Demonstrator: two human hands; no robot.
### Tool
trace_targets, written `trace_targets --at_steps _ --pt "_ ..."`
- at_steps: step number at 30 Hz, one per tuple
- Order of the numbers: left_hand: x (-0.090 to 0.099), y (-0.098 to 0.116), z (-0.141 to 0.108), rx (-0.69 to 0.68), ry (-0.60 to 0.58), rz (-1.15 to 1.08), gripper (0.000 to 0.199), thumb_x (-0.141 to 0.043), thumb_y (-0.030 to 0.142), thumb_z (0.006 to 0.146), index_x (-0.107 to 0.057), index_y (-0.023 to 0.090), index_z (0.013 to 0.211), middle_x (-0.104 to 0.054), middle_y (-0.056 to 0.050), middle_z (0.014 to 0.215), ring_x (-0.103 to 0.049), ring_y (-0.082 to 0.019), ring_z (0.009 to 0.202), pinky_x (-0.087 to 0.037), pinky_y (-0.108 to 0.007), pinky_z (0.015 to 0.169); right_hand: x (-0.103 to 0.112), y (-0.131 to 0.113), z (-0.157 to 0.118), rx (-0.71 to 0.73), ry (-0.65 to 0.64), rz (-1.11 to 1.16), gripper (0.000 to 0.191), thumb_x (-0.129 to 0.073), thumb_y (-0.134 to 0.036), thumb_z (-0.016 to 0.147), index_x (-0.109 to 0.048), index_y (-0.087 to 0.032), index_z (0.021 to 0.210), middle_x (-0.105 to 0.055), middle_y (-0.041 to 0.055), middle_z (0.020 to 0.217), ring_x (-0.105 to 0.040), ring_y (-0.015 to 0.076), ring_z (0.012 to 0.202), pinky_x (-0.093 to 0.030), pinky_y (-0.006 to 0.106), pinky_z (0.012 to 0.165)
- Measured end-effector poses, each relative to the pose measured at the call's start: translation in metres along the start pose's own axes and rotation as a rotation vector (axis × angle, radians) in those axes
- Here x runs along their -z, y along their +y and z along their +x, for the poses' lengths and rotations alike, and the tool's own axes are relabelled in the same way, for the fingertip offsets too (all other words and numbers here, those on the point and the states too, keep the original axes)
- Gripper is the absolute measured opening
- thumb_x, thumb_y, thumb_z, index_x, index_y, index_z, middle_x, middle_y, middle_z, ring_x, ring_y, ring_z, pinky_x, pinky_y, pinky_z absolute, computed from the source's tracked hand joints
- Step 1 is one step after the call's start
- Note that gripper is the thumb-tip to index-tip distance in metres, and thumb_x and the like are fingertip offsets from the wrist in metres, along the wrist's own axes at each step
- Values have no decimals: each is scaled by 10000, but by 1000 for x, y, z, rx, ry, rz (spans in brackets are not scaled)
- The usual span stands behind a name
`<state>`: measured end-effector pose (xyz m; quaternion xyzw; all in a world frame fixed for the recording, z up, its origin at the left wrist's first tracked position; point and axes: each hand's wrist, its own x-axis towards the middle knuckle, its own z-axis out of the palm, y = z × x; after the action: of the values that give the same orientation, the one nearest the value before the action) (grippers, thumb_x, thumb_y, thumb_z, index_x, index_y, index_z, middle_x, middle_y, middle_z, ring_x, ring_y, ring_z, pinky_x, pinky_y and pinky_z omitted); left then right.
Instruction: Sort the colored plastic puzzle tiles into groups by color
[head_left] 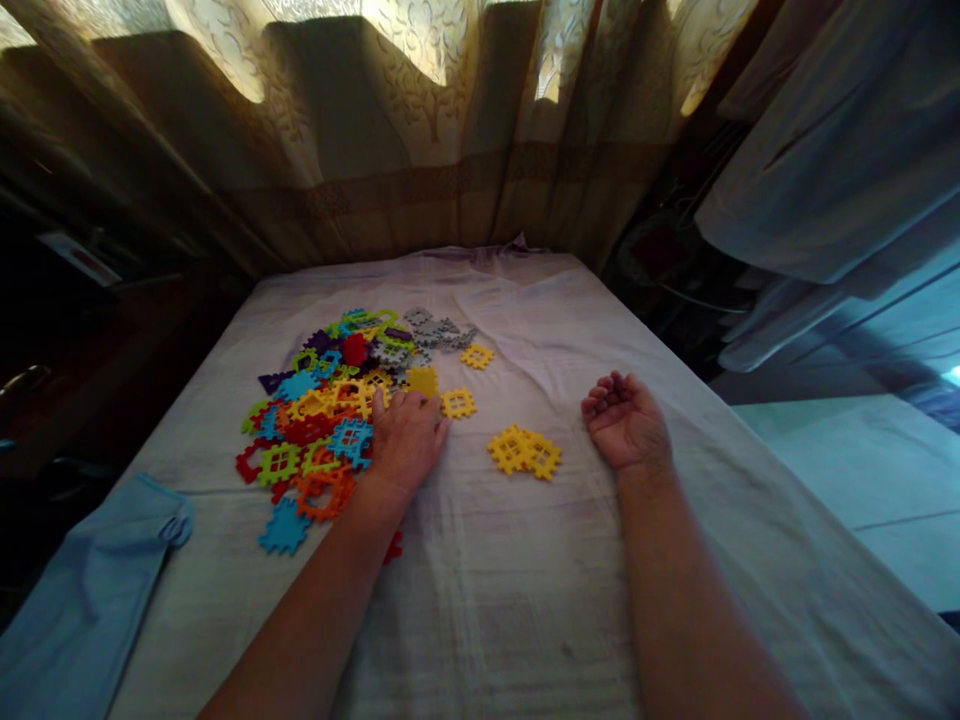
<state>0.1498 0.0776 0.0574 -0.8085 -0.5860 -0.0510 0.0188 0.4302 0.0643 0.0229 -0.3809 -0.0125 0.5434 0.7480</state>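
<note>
My left hand (409,435) lies palm down at the right edge of a heap of colourful interlocking plastic tiles (352,440). Its fingers reach over yellow pieces, one of them a solid yellow tile (422,380) just beyond the fingertips; what lies under the palm is hidden. A yellow window tile (459,403) sits right beside this hand. Palm up on the cloth, my right hand (628,420) rests with loosely curled fingers and nothing in it. Between the hands lie two overlapping yellow window tiles (525,452).
Grey tiles (442,330) gather at the heap's far side, near another yellow window tile (478,356). A pale sheet (510,600) covers the surface. Blue cloth (90,600) hangs over the left edge. Curtains (420,150) stand behind, and hanging fabric (832,170) is at the right.
</note>
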Motion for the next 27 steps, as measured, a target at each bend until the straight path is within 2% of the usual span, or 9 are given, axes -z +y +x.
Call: trace_targets --at_steps 5,7,8,11,13,15,18,23,27 --pt "13 1 -1 9 -130 14 332 -447 360 929 -730 199 864 -718 -136 948 -624 -322 997 -344 -575 1030 0 1 -1 -2 1 -1 96 -647 -258 819 -592 -194 772 -640 -63 636 -601 67 508 -524 180 485" --pt "11 2 0 6 -120 3 320 -463 366 922 -730 197 874 -719 -137 967 -622 -321 1012 -399 -533 984 1 1 1 3 -11 -3 105 -667 -265 807 -596 -196 773 -642 -65 636 -604 68 511 -528 178 487" --pt "7 2 0 -4 -82 -7 298 -486 369 914 -729 200 939 -711 -138 1052 -607 -320 1072 -405 -516 992 2 1 2 6 -13 -2 104 -670 -266 805 -598 -197 775 -644 -64 637 -605 68 512 -529 179 487" --pt "-10 1 3 -34 51 -36 419 -560 421 883 -638 220 1242 -511 -145 1450 -414 -342 1363 -302 -534 1121 3 2 3 9 -14 -6 102 -665 -265 811 -598 -198 772 -645 -65 636 -601 68 507 -531 180 486" --pt "-21 0 5 -8 49 -53 548 -564 487 874 -558 228 1357 -336 -150 1578 -250 -372 1465 -191 -592 1171 3 2 3 12 -16 -13 104 -657 -266 818 -595 -201 767 -644 -65 634 -599 68 505 -531 181 486" --pt "-29 -1 7 32 13 -74 581 -544 534 874 -545 237 1374 -292 -151 1598 -183 -392 1488 -128 -640 1173 3 3 3 19 -21 -19 106 -655 -268 823 -594 -205 764 -643 -66 632 -600 69 508 -530 180 484" --pt "-32 -2 8 33 8 -101 552 -546 551 868 -580 255 1333 -302 -141 1597 -170 -394 1493 -90 -660 1172 2 3 2 22 -18 -20 103 -651 -266 828 -598 -203 767 -644 -64 633 -601 71 511 -531 180 484" --pt "-28 -1 9 14 31 -165 435 -631 493 830 -656 211 1161 -338 -151 1578 -171 -385 1495 -84 -653 1181 -1 2 0 -2 29 12 84 -624 -246 835 -604 -193 773 -645 -56 635 -600 70 511 -528 180 481" --pt "-24 3 10 17 52 -267 435 -667 494 808 -632 217 1141 -404 -140 1541 -222 -359 1484 -120 -626 1188 -4 1 -3 -6 46 1 83 -628 -238 826 -597 -189 767 -641 -56 632 -594 69 506 -523 183 479"
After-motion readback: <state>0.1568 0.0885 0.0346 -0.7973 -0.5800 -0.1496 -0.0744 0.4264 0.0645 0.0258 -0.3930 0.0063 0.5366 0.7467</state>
